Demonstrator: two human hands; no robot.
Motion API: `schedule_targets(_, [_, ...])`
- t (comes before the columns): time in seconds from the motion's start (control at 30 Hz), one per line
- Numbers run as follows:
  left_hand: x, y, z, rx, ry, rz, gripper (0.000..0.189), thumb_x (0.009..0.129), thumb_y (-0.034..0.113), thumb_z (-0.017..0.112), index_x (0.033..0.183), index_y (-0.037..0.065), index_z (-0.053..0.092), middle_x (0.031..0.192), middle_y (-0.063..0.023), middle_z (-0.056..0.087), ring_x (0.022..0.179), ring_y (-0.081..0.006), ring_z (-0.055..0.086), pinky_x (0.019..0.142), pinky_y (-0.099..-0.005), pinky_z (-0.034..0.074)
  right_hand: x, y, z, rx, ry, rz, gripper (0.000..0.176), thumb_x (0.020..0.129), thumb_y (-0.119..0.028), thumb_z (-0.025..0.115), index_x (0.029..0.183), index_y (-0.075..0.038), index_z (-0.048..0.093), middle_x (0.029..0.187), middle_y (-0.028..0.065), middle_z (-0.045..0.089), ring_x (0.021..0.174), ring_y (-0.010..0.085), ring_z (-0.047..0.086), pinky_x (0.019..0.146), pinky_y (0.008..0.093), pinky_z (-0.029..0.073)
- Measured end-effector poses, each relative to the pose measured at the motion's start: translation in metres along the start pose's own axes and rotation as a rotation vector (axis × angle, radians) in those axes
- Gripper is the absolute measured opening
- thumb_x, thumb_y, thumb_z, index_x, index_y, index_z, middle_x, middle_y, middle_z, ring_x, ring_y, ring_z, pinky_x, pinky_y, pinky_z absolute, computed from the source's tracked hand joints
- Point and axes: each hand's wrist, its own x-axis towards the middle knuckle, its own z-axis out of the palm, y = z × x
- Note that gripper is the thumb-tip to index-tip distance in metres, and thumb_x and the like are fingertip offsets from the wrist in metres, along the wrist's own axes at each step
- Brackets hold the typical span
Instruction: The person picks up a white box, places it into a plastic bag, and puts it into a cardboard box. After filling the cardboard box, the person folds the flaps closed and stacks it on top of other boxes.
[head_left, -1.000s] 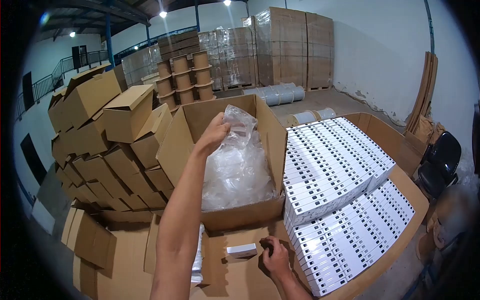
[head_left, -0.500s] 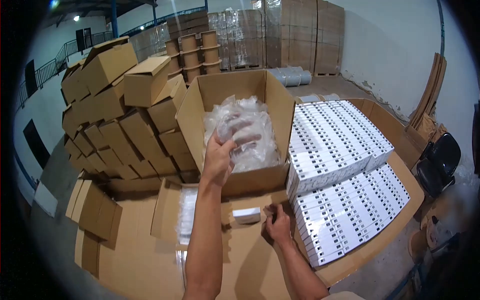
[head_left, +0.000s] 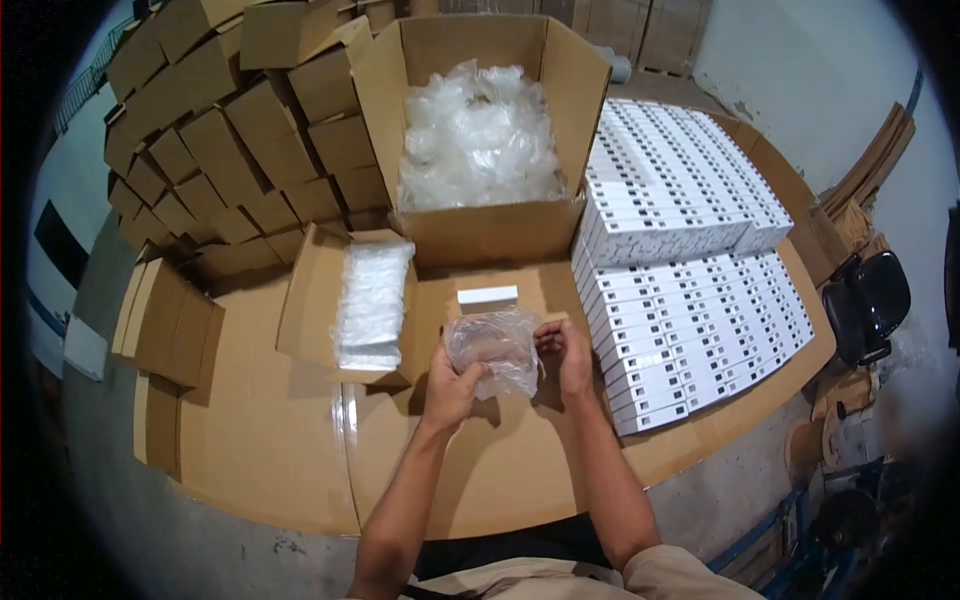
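Head view, left hand [head_left: 454, 388] pinching clear bag [head_left: 500, 345], right hand [head_left: 571, 358] open, white box [head_left: 488, 297] lying crosswise

Cartons [head_left: 272, 36] cropped above, right-edge shape [head_left: 908, 415] seemingly blurred

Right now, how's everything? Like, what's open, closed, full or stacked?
Thin clear plastic bag: crinkled, held in left hand
Right hand: fingers bent
Small white cardboard box: lying down, unwrapped
Large brown cardboard box: open, heaped with clear plastic bags
Smaller brown cardboard box: open, holding plastic-wrapped white packs
White cardboard boxes: stacked in tight rows
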Motion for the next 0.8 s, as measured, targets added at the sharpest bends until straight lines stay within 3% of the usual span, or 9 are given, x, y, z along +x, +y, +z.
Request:
schedule_targets(0.07, [-0.005, -0.016, -0.007, 0.056, 0.015, -0.025, 0.054, 0.086, -0.011, 0.054, 0.138, 0.0, 0.05, 0.126, -0.0077, 0.063, 0.113, -0.0157, 0.063, 0.098, -0.0301, 0.052, -0.003, -0.008, -0.002, 0.121, -0.119, 0.122, 0.038, 0.108, -0.034, 0.051, 0.101, 0.001, 0.065, 0.081, 0.0079, 0.067, 0.073, 0.0127, 0.062, 0.069, 0.0286, 0.052])
schedule_targets(0.17, [-0.002, -0.035, -0.014, 0.129, 0.055, -0.003, 0.048, 0.089, -0.009, 0.055, 0.136, 0.0, 0.051, 0.124, -0.0073, 0.063, 0.112, -0.0152, 0.063, 0.096, -0.0308, 0.052, -0.008, -0.022, 0.008, -0.358, -0.223, -0.008, 0.035, 0.106, -0.032, 0.056, 0.1, 0.0, 0.066, 0.08, 0.0039, 0.065, 0.072, 0.0105, 0.058, 0.068, 0.0269, 0.049])
schedule_targets(0.3, [0.001, -0.028, -0.01, 0.178, 0.094, -0.005, 0.038, 0.093, -0.004, 0.058, 0.131, 0.0, 0.055, 0.12, -0.0078, 0.066, 0.109, -0.0155, 0.063, 0.093, -0.0317, 0.052, -0.015, -0.005, 0.03, -0.54, -0.083, -0.151, 0.022, 0.103, -0.019, 0.062, 0.101, 0.003, 0.064, 0.073, 0.0034, 0.062, 0.067, 0.0104, 0.057, 0.063, 0.0289, 0.048])
schedule_targets(0.43, [0.01, -0.039, -0.016, 0.201, 0.197, 0.091, 0.031, 0.095, 0.002, 0.06, 0.127, -0.001, 0.057, 0.116, -0.0098, 0.067, 0.103, -0.0167, 0.064, 0.09, -0.0322, 0.053, -0.019, -0.009, 0.05, -0.594, 0.023, -0.245, 0.017, 0.105, -0.014, 0.057, 0.101, 0.002, 0.061, 0.07, 0.0101, 0.061, 0.063, 0.0179, 0.06, 0.061, 0.0328, 0.048])
schedule_targets(0.53, [0.0, -0.028, -0.006, 0.417, 0.226, 0.049, 0.032, 0.096, 0.003, 0.06, 0.127, -0.001, 0.056, 0.114, -0.0106, 0.067, 0.103, -0.0175, 0.065, 0.088, -0.0325, 0.054, -0.021, -0.011, 0.058, -0.667, 0.088, -0.303, 0.013, 0.106, -0.011, 0.053, 0.102, 0.0, 0.059, 0.068, 0.0156, 0.061, 0.06, 0.025, 0.062, 0.058, 0.0358, 0.048])
schedule_targets(0.63, [-0.002, -0.038, -0.005, 0.338, 0.147, 0.136, 0.036, 0.093, 0.0, 0.061, 0.129, -0.001, 0.053, 0.116, -0.0113, 0.066, 0.105, -0.0188, 0.066, 0.087, -0.0326, 0.055, -0.02, -0.008, 0.059, -0.709, 0.131, -0.355, 0.012, 0.107, -0.01, 0.051, 0.105, 0.0, 0.058, 0.068, 0.0193, 0.06, 0.059, 0.0315, 0.065, 0.055, 0.0393, 0.048])
schedule_targets(0.7, [-0.002, -0.038, -0.008, 0.275, 0.103, 0.081, 0.04, 0.09, -0.005, 0.06, 0.129, -0.001, 0.051, 0.119, -0.0118, 0.065, 0.109, -0.0197, 0.065, 0.09, -0.0323, 0.055, -0.017, -0.006, 0.058, -0.691, 0.175, -0.457, 0.011, 0.107, -0.009, 0.05, 0.106, -0.001, 0.057, 0.068, 0.0209, 0.061, 0.059, 0.0348, 0.067, 0.052, 0.0415, 0.047])
schedule_targets(0.8, [-0.001, -0.037, -0.007, 0.198, 0.066, 0.053, 0.045, 0.086, -0.012, 0.06, 0.128, -0.001, 0.05, 0.119, -0.0109, 0.063, 0.11, -0.0189, 0.064, 0.091, -0.0306, 0.054, -0.018, -0.008, 0.054, -0.729, 0.171, -0.414, 0.011, 0.108, -0.01, 0.049, 0.108, -0.001, 0.056, 0.068, 0.0219, 0.062, 0.061, 0.0385, 0.068, 0.051, 0.0435, 0.046])
